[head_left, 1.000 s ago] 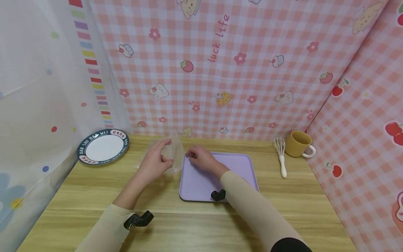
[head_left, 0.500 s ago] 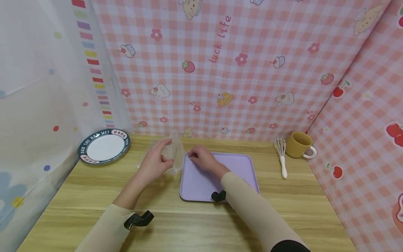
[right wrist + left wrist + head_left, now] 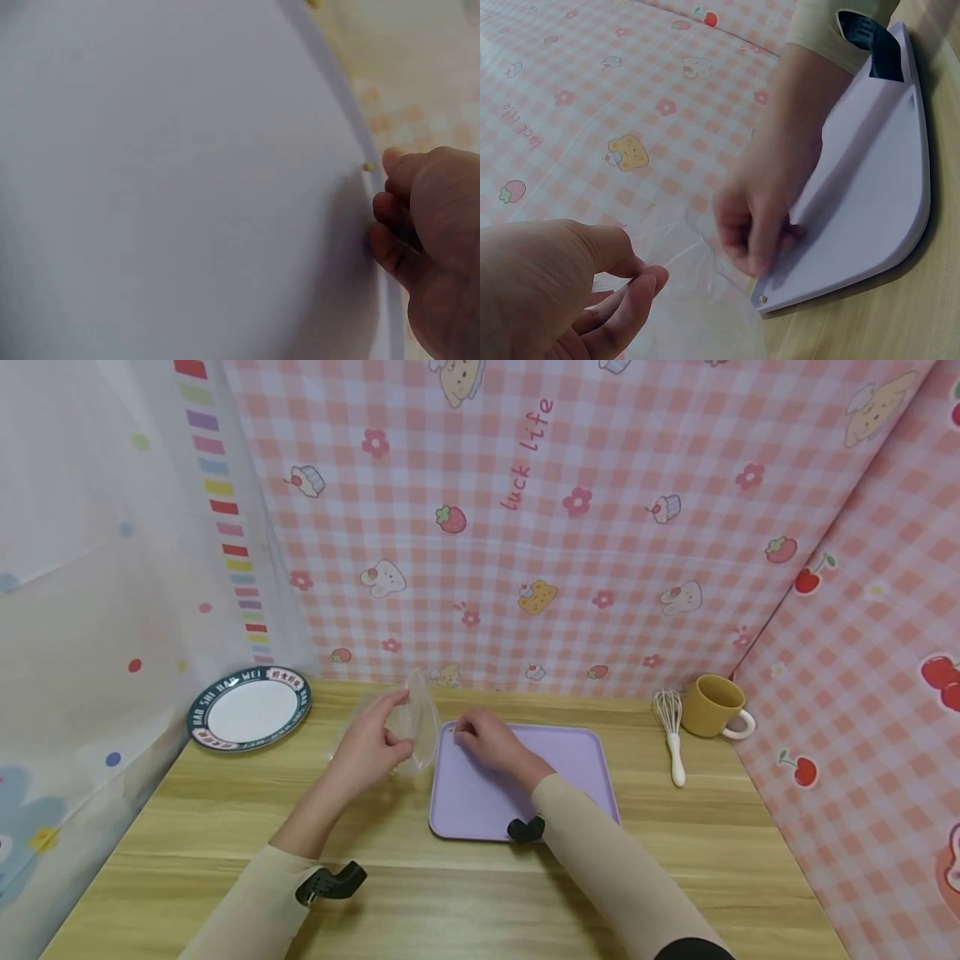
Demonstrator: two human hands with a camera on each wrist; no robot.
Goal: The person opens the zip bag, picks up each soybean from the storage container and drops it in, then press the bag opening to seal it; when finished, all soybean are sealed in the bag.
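Note:
My left hand [image 3: 371,739] pinches a clear plastic bag [image 3: 423,720] between thumb and fingertips, its mouth spread beside the purple tray [image 3: 480,814]. In the left wrist view the thin film of the bag hangs below and beyond the fingers. Over the tray's far left corner is my right hand [image 3: 491,743], its fingers loosely curled and no object showing between them. A tiny yellowish-brown bit [image 3: 763,299] lies at the tray's corner, just off those fingers. The right wrist view has a similar small bit [image 3: 367,166] on the rim by the fingertips.
To the left, a white plate with a dark patterned rim [image 3: 251,710] leans near the wall. A white-handled whisk [image 3: 672,739] and a yellow mug [image 3: 712,706] with a white handle stand at the back right. Checked pink cloth [image 3: 555,543] covers the wall behind the wooden table [image 3: 420,893].
My right hand has drawn slightly right, away from the tray's corner, and the small bit there now shows. The left hand and the bag have stayed nearly still.

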